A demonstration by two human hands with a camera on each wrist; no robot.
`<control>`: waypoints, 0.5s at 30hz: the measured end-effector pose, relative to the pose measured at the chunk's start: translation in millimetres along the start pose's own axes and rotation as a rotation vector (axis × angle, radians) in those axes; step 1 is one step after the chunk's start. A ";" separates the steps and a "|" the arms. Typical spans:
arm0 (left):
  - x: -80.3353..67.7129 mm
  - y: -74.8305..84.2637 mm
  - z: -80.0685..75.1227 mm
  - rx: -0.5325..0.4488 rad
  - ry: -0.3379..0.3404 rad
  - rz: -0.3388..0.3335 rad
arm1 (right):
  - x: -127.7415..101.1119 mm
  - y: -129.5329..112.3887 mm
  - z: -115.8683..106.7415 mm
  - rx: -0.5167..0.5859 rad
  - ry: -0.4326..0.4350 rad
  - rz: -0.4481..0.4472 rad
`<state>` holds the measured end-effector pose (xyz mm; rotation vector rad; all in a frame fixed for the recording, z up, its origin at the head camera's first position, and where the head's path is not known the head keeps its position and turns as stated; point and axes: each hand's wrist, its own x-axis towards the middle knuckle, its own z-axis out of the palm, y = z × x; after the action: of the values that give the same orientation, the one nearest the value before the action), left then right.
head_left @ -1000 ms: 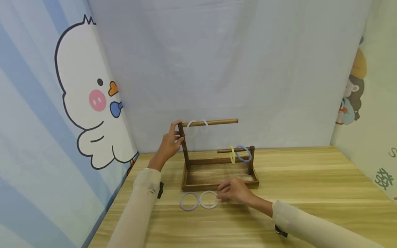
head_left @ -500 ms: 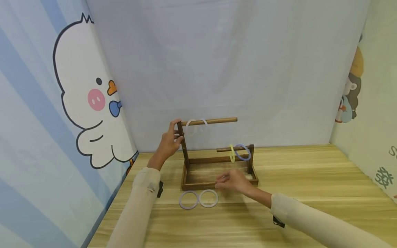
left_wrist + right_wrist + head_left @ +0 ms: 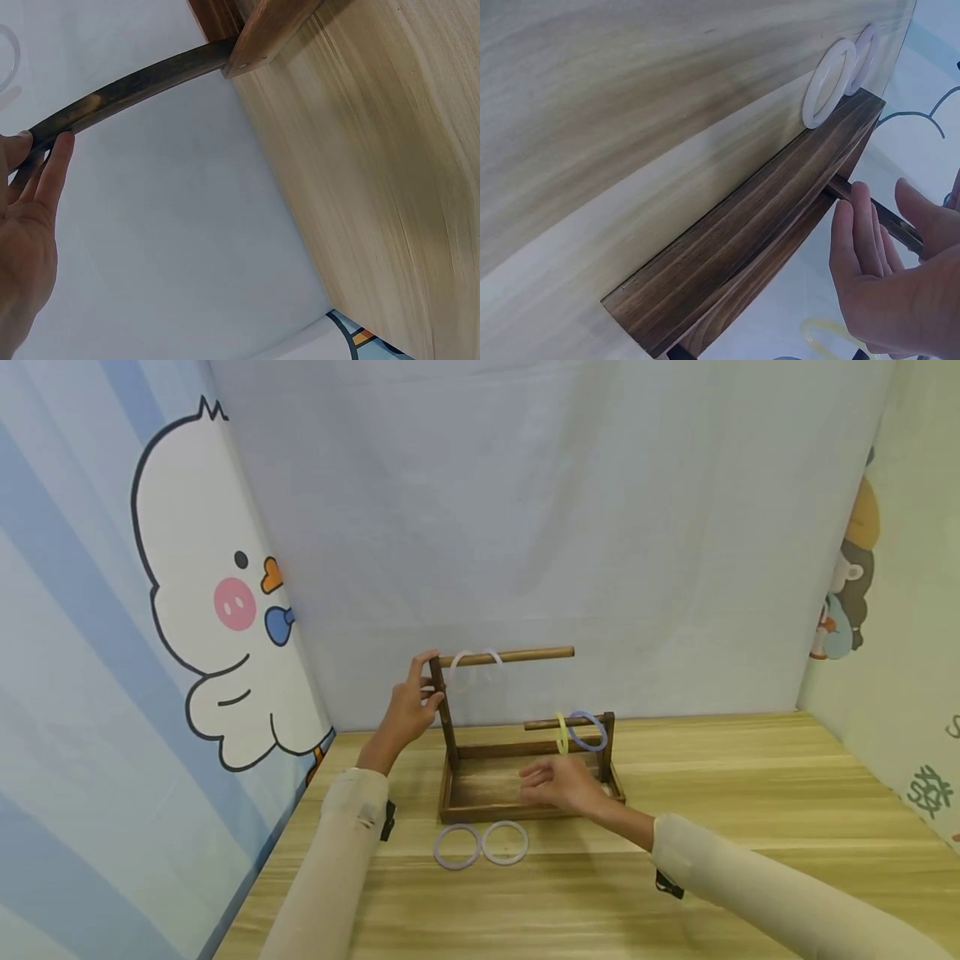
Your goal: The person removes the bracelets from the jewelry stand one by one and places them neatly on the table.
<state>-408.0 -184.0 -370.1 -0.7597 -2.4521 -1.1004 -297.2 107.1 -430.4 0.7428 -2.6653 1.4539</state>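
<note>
A dark wooden stand (image 3: 525,810) with a tray base sits on the table. My left hand (image 3: 412,703) holds the top of its tall left post (image 3: 441,702); in the left wrist view thumb and fingers (image 3: 56,154) pinch that post (image 3: 135,86). A pale ring (image 3: 472,665) hangs on the upper rod. On the lower rod hang a yellow ring (image 3: 562,733) and a lilac ring (image 3: 588,732). My right hand (image 3: 558,783) hovers over the tray, fingers relaxed, holding nothing. Another lilac ring (image 3: 457,846) and a white ring (image 3: 505,842) lie on the table in front of the stand.
The wooden table (image 3: 750,793) stretches to the right of the stand. Fabric walls with cartoon prints close in at the left, back and right. In the right wrist view the tray's front wall (image 3: 742,240) lies between my hand (image 3: 889,292) and the white ring (image 3: 829,82).
My right hand has left the white ring on the table and risen back over the tray. My left hand has stayed on the tall post.
</note>
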 end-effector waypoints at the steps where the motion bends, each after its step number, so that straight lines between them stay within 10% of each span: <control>1: 0.0 -0.3 0.0 -0.001 0.000 0.002 | 0.5 -0.4 -0.3 0.004 -0.001 -0.001; 15: 0.8 -1.4 1.5 0.006 -0.002 -0.001 | 13.5 -8.5 -9.4 -0.020 0.048 -0.013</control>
<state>-409.6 -183.4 -371.4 -0.7585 -2.4560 -1.0928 -307.7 105.4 -415.2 0.7124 -2.6309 1.4211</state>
